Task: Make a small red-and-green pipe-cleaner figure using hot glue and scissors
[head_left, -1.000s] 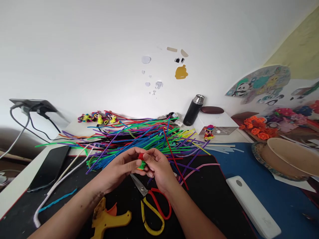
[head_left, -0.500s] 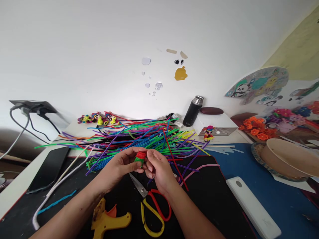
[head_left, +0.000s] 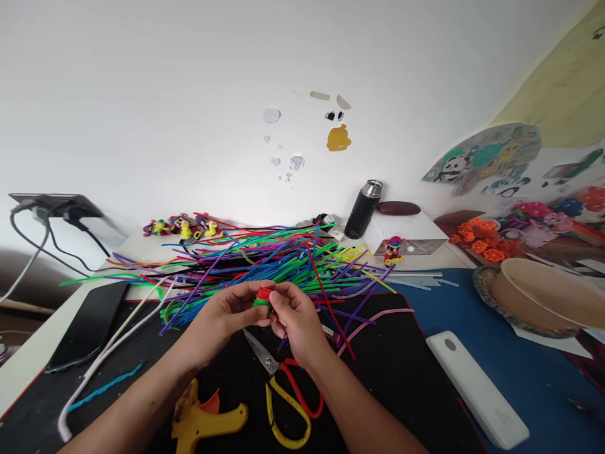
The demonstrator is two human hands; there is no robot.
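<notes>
Between my two hands is a small red and green piece of coiled pipe cleaner (head_left: 263, 296), red on top and green below. My left hand (head_left: 227, 315) pinches it from the left with thumb and fingers. My right hand (head_left: 297, 321) closes on its right side, the thumb pressed against the red part; the fingers behind are partly hidden. Below the hands lie scissors (head_left: 288, 403) with one yellow and one red handle, blades slightly apart. A yellow glue gun (head_left: 208, 419) with an orange trigger rests beside my left forearm.
A heap of colourful pipe cleaners (head_left: 265, 261) spreads behind the hands. A black phone (head_left: 87, 325) and white pipe cleaners (head_left: 99, 359) lie left. Small figures (head_left: 182, 227), a black flask (head_left: 363, 211) and a white box (head_left: 420, 233) stand at the wall. A white power bank (head_left: 477, 388) lies right.
My right thumb has moved left onto the red part of the piece, and the right hand has closed in on it. The whole view has shifted slightly.
</notes>
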